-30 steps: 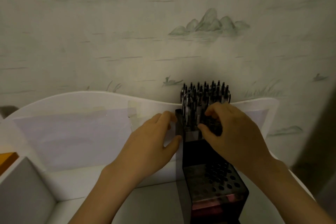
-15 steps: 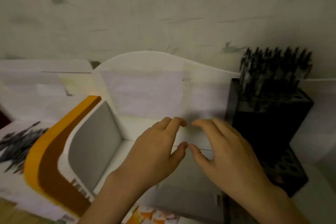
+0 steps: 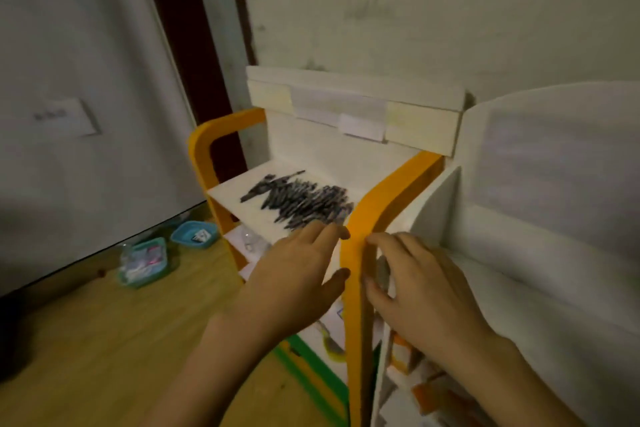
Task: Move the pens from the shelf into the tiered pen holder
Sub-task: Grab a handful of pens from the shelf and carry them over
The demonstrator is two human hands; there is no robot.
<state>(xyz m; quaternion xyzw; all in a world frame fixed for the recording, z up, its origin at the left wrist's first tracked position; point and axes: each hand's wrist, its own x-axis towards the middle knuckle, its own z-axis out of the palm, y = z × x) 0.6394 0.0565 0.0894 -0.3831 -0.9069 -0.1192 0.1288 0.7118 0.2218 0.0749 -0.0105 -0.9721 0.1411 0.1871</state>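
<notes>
A heap of several dark pens (image 3: 300, 199) lies on the white top board of a shelf (image 3: 239, 189) with orange side frames. My left hand (image 3: 294, 274) hovers just in front of the pens, fingers loosely spread, holding nothing. My right hand (image 3: 419, 288) is beside it, across the right orange frame (image 3: 360, 253), fingers relaxed and empty. The tiered pen holder is out of view.
A white unit (image 3: 540, 204) with a curved back stands right of the shelf. Two teal baskets (image 3: 166, 250) with small items sit on the wooden floor at the left. A pale door and a dark gap are behind. Lower shelf levels hold papers.
The view has swung left, away from the black pen holder, which has left the frame. Both hands moved left with it, and the pen heap on the shelf has come into view.
</notes>
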